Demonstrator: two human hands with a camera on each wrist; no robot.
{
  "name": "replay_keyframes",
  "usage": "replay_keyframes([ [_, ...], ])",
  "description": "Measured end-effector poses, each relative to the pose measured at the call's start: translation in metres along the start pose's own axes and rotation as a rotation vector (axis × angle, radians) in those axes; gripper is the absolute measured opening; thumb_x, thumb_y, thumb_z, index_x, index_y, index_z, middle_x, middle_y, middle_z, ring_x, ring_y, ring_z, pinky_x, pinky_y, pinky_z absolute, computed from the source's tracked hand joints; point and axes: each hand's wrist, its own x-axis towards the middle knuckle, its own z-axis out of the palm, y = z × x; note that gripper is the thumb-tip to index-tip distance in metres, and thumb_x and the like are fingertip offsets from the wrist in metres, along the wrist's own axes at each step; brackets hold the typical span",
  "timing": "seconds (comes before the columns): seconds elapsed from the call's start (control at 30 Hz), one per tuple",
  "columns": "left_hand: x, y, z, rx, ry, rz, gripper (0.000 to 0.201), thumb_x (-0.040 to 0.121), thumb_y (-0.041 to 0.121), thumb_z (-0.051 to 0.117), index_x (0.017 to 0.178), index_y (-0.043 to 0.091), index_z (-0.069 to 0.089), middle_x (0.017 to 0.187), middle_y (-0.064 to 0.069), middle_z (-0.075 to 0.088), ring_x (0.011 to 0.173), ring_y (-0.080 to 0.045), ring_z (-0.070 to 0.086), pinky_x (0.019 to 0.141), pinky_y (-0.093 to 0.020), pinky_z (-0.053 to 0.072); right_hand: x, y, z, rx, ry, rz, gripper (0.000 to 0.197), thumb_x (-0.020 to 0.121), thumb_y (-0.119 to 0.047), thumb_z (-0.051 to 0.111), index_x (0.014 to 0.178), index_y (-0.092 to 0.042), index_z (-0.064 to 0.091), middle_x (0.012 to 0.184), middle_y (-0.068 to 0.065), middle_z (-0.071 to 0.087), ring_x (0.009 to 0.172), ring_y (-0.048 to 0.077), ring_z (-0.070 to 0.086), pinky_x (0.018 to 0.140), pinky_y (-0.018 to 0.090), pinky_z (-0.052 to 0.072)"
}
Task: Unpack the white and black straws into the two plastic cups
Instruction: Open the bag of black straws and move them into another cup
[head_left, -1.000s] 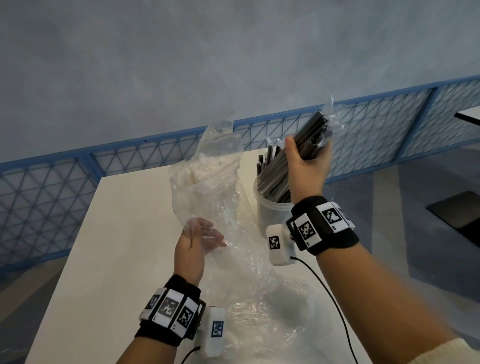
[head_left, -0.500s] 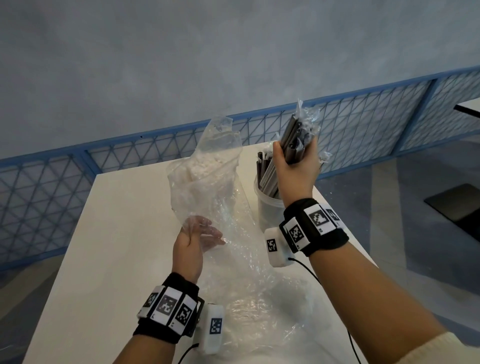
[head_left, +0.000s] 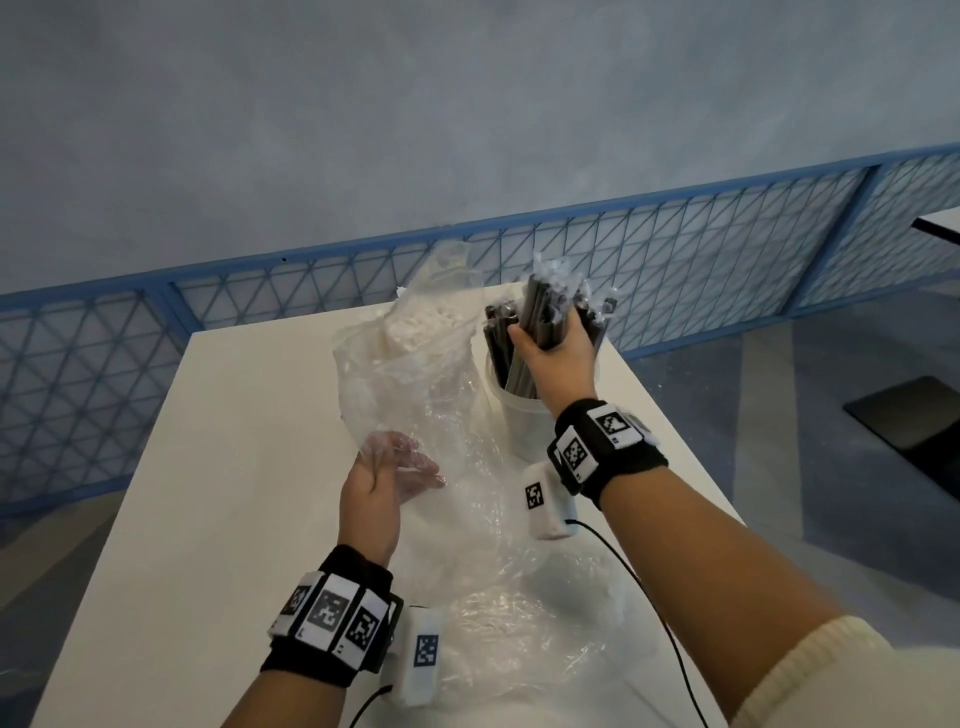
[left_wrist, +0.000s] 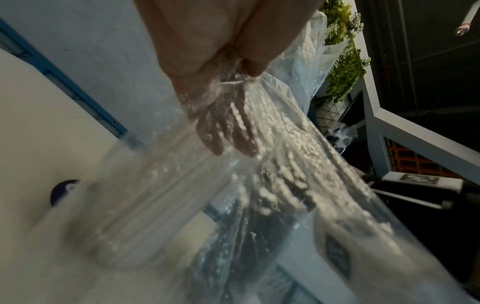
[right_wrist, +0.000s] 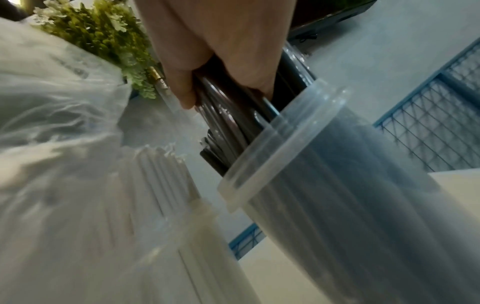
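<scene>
Blue mesh fencing and a grey wall are sitting behind the white table (head_left: 234, 467), and compared with a second ago the right hand (head_left: 558, 358) is coming down: the bundle of black straws (head_left: 540, 317) it was holding up high and tilted is now going upright into the plastic cup (head_left: 524, 421) at about 1 o'clock from table centre, lower ends already inside. So I'm guessing the black half is nearly sorted, just needs letting go. That hand is wrapping its fingers round the bundle, thin clear wrapper ends sticking out on top.

Left hand (head_left: 382, 480) isn't really moving, sitting near table centre and gripping a gathered fold of the clear plastic bag (head_left: 415, 395), fingers showing through the film. White straws (head_left: 421, 325) are still bunched inside that bag, around 12 o'clock, just left of the cup. Can't see a second cup in any view.

Texture-wise: bag is crinkly, glossy, floppy film; cup is smooth, frosted, rimmed, tapering; straws are slim stiff tubes, the black ones slightly shiny
</scene>
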Motion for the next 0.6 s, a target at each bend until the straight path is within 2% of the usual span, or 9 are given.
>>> replay_keyframes([
  [0.1, -0.002, 0.004, -0.006, -0.004, 0.008, 0.014, 0.032, 0.1, 0.025, 0.029, 0.087, 0.006, 0.051, 0.061, -0.001, 0.063, 0.06, -0.021, 0.063, 0.063, -0.032, 0.057, 0.012, 0.002, 0.002, 0.114, 0.041, 0.072, 0.049, 0.08, -0.016, 0.071, 0.124, -0.006, 0.053, 0.118, 0.011, 0.064, 0.109, 0.022, 0.061, 0.1, 0.042, 0.048],
  [0.17, -0.002, 0.005, -0.008, -0.019, 0.019, 0.013, 0.032, 0.1, 0.025, 0.029, 0.086, 0.006, 0.051, 0.062, -0.003, 0.062, 0.059, -0.02, 0.063, 0.061, -0.031, 0.057, 0.012, 0.006, 0.005, 0.128, 0.003, 0.075, 0.048, 0.08, -0.014, 0.071, 0.124, -0.005, 0.052, 0.116, 0.009, 0.064, 0.107, 0.02, 0.061, 0.098, 0.037, 0.049],
  [0.27, -0.003, 0.006, -0.009, -0.029, 0.028, -0.01, 0.031, 0.099, 0.023, 0.029, 0.087, 0.004, 0.05, 0.07, -0.016, 0.057, 0.056, -0.017, 0.063, 0.057, -0.026, 0.055, 0.0, 0.019, 0.007, 0.064, -0.061, 0.036, 0.049, 0.081, -0.012, 0.07, 0.126, -0.006, 0.051, 0.112, 0.002, 0.062, 0.105, 0.015, 0.059, 0.096, 0.029, 0.047],
  [0.37, -0.005, 0.006, -0.01, -0.009, 0.029, -0.009, 0.031, 0.1, 0.023, 0.029, 0.088, 0.003, 0.049, 0.071, -0.019, 0.057, 0.056, -0.018, 0.063, 0.058, -0.027, 0.056, -0.001, 0.025, 0.008, -0.031, -0.107, -0.017, 0.051, 0.082, -0.013, 0.069, 0.128, -0.006, 0.048, 0.118, 0.008, 0.062, 0.105, 0.011, 0.056, 0.094, 0.021, 0.043],
  [0.43, -0.007, 0.006, -0.013, 0.02, 0.031, -0.003, 0.032, 0.1, 0.025, 0.029, 0.089, 0.004, 0.05, 0.071, -0.017, 0.06, 0.057, -0.02, 0.064, 0.062, -0.029, 0.056, 0.003, 0.023, 0.006, -0.106, -0.146, -0.013, 0.06, 0.08, -0.017, 0.072, 0.132, -0.007, 0.043, 0.127, 0.009, 0.058, 0.111, 0.013, 0.054, 0.094, 0.017, 0.04],
  [0.5, -0.009, 0.008, -0.018, 0.019, 0.041, -0.005, 0.032, 0.1, 0.025, 0.029, 0.089, 0.005, 0.051, 0.071, -0.015, 0.062, 0.057, -0.02, 0.064, 0.062, -0.029, 0.055, 0.005, 0.019, 0.003, -0.201, -0.195, -0.031, 0.082, 0.074, -0.026, 0.077, 0.14, -0.009, 0.032, 0.139, 0.009, 0.048, 0.128, 0.02, 0.046, 0.106, 0.026, 0.036],
  [0.6, -0.014, 0.012, -0.021, -0.013, 0.068, -0.005, 0.032, 0.1, 0.023, 0.028, 0.088, 0.007, 0.051, 0.073, -0.016, 0.061, 0.057, -0.019, 0.064, 0.061, -0.029, 0.055, -0.01, 0.0, -0.007, -0.265, -0.191, -0.204, 0.1, 0.07, -0.031, 0.079, 0.146, -0.014, 0.017, 0.151, 0.005, 0.03, 0.139, 0.019, 0.03, 0.116, 0.035, 0.026],
])
